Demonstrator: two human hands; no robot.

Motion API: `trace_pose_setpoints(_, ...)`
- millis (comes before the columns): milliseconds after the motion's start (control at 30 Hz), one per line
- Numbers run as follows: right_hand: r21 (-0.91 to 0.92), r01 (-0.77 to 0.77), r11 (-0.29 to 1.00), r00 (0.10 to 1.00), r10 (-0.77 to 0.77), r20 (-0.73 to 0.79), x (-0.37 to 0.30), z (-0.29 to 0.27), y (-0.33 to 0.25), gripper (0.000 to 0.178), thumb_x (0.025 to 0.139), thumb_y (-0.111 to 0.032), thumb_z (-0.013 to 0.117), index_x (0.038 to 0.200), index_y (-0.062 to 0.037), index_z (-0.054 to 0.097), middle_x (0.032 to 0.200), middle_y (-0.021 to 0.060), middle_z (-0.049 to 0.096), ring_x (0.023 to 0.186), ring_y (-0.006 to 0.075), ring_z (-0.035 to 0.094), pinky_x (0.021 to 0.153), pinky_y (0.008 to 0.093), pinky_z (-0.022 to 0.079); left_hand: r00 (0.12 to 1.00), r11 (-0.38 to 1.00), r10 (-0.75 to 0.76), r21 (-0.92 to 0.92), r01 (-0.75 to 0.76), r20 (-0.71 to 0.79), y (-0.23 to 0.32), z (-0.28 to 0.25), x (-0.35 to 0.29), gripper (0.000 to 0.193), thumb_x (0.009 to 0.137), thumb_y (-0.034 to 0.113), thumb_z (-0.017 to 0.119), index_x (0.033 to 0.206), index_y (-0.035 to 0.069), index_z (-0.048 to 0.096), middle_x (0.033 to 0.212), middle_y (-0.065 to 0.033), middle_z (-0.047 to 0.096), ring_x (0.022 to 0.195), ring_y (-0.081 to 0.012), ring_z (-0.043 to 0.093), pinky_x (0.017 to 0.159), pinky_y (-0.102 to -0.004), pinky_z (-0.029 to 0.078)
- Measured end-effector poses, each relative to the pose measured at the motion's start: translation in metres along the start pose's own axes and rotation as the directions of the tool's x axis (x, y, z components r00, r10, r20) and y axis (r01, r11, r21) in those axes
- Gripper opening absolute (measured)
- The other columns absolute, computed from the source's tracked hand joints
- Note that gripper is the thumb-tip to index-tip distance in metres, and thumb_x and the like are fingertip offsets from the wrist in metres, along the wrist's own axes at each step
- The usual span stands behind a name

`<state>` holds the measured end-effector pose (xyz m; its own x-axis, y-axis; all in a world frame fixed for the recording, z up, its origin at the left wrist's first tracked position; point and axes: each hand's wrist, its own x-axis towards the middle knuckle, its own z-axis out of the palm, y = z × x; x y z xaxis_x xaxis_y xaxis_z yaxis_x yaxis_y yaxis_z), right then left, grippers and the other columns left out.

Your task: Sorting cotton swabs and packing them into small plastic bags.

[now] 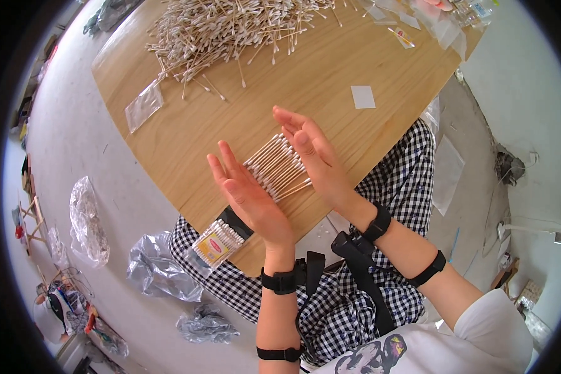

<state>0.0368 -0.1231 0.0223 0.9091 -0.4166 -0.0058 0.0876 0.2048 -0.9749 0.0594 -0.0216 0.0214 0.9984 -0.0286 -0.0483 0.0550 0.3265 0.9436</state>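
A flat row of cotton swabs [277,163] with wooden sticks lies on the table between my two hands, the sticks roughly side by side. My left hand [246,193] stands on edge along the swabs' near-left tips, fingers stretched out. Along the opposite tips, my right hand [311,153] is held the same way, its fingers extended and slightly bent. Neither hand grips anything. Close to my left wrist, at the table's near corner, sits a clear pack of cotton swabs [232,235] with a yellow and red label.
A large heap of loose cotton swabs [230,31] covers the far side of the wooden table [187,143]. A clear plastic bag [144,107] lies at its left edge, a white card [363,97] to the right. Crumpled plastic [162,265] is on the floor.
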Motion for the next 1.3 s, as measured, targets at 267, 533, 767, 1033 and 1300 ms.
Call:
trace_pose_setpoints(267,0.072,0.004,0.997,1.0,-0.005,0.015,0.02,-0.004,0.001,0.063,0.103,-0.05,0.039,0.14,0.0009,0.04,0.145,0.0154,0.042,0.138,0.0225,0.036,0.114,0.034,0.026,0.997,0.998,-0.046,-0.043,0.043,-0.056,0.01,0.003,0.014,0.07,0.103,0.053,0.029,0.152,0.004,0.019,0.155,-0.0154,0.031,0.147,-0.0236,0.021,0.12,-0.0386,0.011)
trace_pose_setpoints(533,0.028,-0.02,0.999,1.0,0.02,0.004,-0.011,-0.014,-0.006,0.069,0.102,-0.053,0.033,0.142,0.003,0.035,0.15,0.0161,0.036,0.143,0.0235,0.029,0.12,0.0386,0.02,0.996,0.996,-0.023,0.084,0.016,0.082,0.012,-0.011,0.002,0.067,0.104,0.052,0.025,0.152,0.005,0.021,0.156,-0.0155,0.03,0.147,-0.0244,0.02,0.12,-0.0393,0.009)
trace_pose_setpoints(767,0.03,0.054,0.998,0.998,-0.054,0.019,-0.015,0.003,0.004,0.068,0.102,-0.053,0.037,0.144,0.0003,0.035,0.146,0.0172,0.039,0.141,0.0256,0.032,0.116,0.0373,0.023,0.994,0.997,-0.018,0.072,0.01,0.108,-0.001,-0.003,-0.007,0.068,0.104,0.053,0.024,0.153,0.006,0.021,0.156,-0.0153,0.029,0.148,-0.024,0.019,0.12,-0.0402,0.008)
trace_pose_setpoints(1033,-0.114,0.129,0.985,0.986,-0.14,-0.091,-0.007,-0.013,-0.008,0.062,0.102,-0.047,0.043,0.14,0.0019,0.04,0.143,0.0195,0.044,0.137,0.0282,0.039,0.114,0.038,0.027,0.91,0.569,0.14,0.721,-0.396,0.389,0.011,-0.014,-0.004,0.082,0.098,0.055,0.042,0.152,-0.002,0.018,0.157,-0.0227,0.021,0.149,-0.0347,0.014,0.12,-0.0449,0.011)
trace_pose_setpoints(1300,-0.45,0.228,0.864,0.967,-0.253,0.004,-0.013,-0.035,-0.003,0.046,0.101,-0.034,0.049,0.132,0.0004,0.049,0.137,0.0187,0.051,0.131,0.0323,0.046,0.108,0.0394,0.036,0.783,-0.031,-0.168,0.791,-0.611,0.598,0.006,-0.014,-0.036,0.104,0.086,0.064,0.053,0.147,-0.013,0.02,0.156,-0.0285,0.017,0.148,-0.038,0.013,0.119,-0.0477,0.013)
